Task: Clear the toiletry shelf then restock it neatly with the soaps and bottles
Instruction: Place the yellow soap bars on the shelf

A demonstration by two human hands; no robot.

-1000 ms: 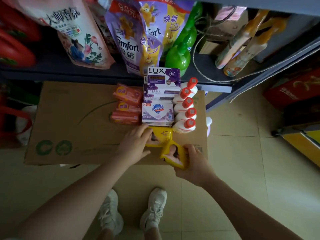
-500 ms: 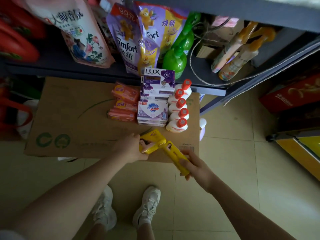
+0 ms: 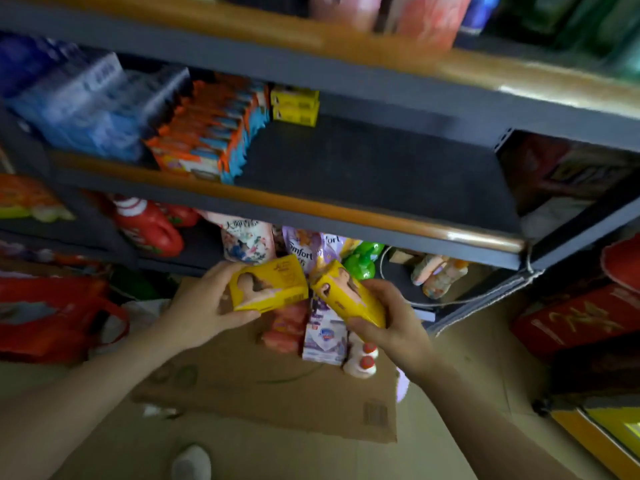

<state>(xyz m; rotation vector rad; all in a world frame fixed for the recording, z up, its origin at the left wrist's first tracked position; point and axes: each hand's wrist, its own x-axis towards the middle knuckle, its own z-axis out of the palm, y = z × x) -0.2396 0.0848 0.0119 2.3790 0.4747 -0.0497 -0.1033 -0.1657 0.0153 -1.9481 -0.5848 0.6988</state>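
My left hand [image 3: 204, 306] grips a yellow soap box [image 3: 268, 289], held up below the dark toiletry shelf [image 3: 363, 168]. My right hand [image 3: 391, 323] grips a second yellow soap box [image 3: 349, 294], tilted, its top corner almost touching the first. At the shelf's back stand two stacked yellow soap boxes [image 3: 295, 105], with orange and blue boxes [image 3: 211, 133] to their left. On the flattened cardboard [image 3: 263, 393] on the floor lie orange soap packs [image 3: 287, 327], purple-white soap boxes [image 3: 323, 341] and white bottles with red caps [image 3: 362, 362], partly hidden by my hands.
Blue wrapped packs [image 3: 79, 105] fill the shelf's left end; its right half is bare. An orange-brown rail [image 3: 311, 209] edges the shelf front. Below sit red jugs [image 3: 149, 226], refill pouches [image 3: 304, 251] and a green bottle [image 3: 362, 261]. Red bags [image 3: 52, 317] and red boxes [image 3: 575, 323] flank the floor.
Both hands have lifted the two yellow soap boxes off the cardboard toward the shelf. The view has tilted up from the floor to the shelf.
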